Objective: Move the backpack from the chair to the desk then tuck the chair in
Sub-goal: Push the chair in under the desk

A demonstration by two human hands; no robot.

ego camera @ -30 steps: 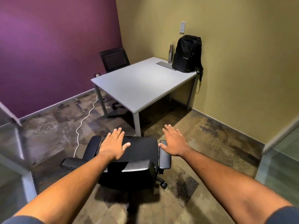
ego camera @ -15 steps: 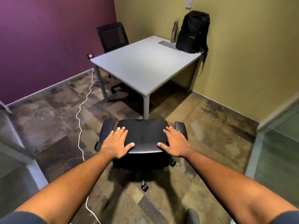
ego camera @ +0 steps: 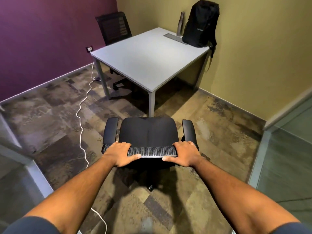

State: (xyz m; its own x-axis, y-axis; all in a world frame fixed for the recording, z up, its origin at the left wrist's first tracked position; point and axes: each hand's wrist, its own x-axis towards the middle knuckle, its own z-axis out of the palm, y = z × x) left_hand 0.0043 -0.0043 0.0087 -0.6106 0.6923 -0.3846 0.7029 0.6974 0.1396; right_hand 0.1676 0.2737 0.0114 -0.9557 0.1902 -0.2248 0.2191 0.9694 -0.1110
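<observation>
— Head view first: where are the hands?

— Both on the top edge of the chair back. The left hand wraps the left end of the mesh rim, the right hand the right end, thumbs on the near face and fingers curled over the far side. Each grip is closed on the chair.

— And the seat?

— Bare, with an armrest on each side. The chair stands on the floor, apart from the bench, facing its near corner (the corner leg is just beyond the seat's front edge).

— Where is the backpack?

— Upright on the far right corner of the bench, leaning against the yellow wall. One strap hangs down over the bench's edge. A slim metal bottle stands just beside it on the left, behind a grey strip set into the top.

— Anything else around?

— A second chair on the bench's far side, by the purple wall. A white cable snakes across the floor from a wall socket and passes left of the held chair.
</observation>
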